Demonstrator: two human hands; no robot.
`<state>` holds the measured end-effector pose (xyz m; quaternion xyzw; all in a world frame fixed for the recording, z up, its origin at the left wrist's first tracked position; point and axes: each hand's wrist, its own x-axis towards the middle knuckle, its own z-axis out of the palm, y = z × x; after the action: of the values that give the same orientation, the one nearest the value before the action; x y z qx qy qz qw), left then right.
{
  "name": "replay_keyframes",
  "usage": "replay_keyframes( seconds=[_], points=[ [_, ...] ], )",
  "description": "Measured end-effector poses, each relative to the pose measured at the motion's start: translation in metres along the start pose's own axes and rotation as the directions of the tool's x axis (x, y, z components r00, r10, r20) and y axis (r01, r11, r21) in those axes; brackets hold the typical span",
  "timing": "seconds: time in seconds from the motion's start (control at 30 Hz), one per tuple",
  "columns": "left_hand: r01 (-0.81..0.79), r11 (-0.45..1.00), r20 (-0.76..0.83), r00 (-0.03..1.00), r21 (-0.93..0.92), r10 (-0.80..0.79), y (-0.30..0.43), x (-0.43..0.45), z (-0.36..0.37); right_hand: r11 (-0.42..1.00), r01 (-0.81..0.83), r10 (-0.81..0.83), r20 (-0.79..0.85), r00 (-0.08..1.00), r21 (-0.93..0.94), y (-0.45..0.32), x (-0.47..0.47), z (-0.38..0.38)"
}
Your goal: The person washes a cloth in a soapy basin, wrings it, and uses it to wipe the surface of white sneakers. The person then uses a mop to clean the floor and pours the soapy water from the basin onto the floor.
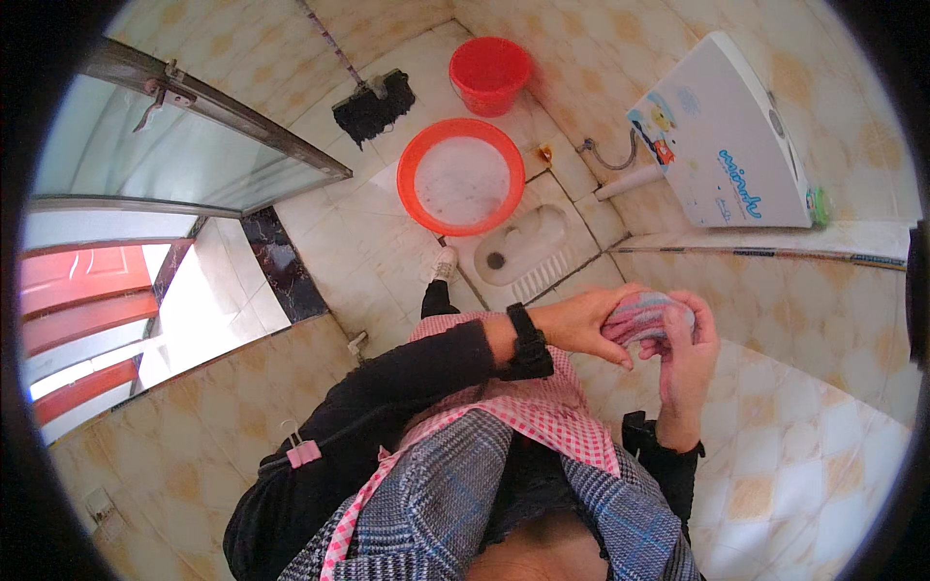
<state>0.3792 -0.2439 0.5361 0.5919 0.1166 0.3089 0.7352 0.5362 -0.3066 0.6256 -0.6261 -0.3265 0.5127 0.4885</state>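
Both hands meet on a bunched pink and grey striped cloth (645, 317), held in front of me to the right. My left hand (585, 322) grips its left side, thumb below and fingers over the top. On the opposite side, my right hand (686, 341) curls around the cloth, its thumb pressed against it. The cloth is rolled up small, and part of it is hidden by the fingers. Below and left of the hands, a squat toilet (556, 218) is set into the tiled floor. An orange-red basin (409, 181) of foamy water stands beside it.
A red bucket (490, 102) stands by the far wall, near a black-headed broom or mop (374, 105). A white cistern (726, 145) hangs on the right wall above a ledge (857, 243). At left is a framed glass door (196, 145) with a handle.
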Motion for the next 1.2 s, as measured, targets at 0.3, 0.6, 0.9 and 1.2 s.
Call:
replay_keyframes(
  seconds=[0.3, 0.6, 0.9, 1.2],
  points=[
    [0.510, 0.652, 0.518, 0.831, -0.561, -0.204, -0.001, 0.023, -0.022, -0.484, 0.678, -0.416, 0.827, 0.378, -0.553, -0.038, 0.022, -0.007],
    [0.516, 0.843, 0.450, 0.796, -0.155, -0.404, -0.010, 0.005, -0.026, -0.357, 0.754, -0.202, 0.834, 0.514, -0.552, 0.001, 0.082, -0.028],
    [-0.426, 0.175, 0.373, 0.888, 0.888, 0.269, 0.013, 0.046, -0.087, 0.677, -0.652, 0.451, 0.506, 0.735, 0.343, 0.070, 0.049, 0.015],
    [-0.027, 0.925, 0.043, 0.999, 0.379, 0.012, 0.056, 0.055, -0.096, 0.936, 0.272, -0.107, 0.554, 0.825, -0.225, -0.075, 0.032, 0.009]
  ],
)
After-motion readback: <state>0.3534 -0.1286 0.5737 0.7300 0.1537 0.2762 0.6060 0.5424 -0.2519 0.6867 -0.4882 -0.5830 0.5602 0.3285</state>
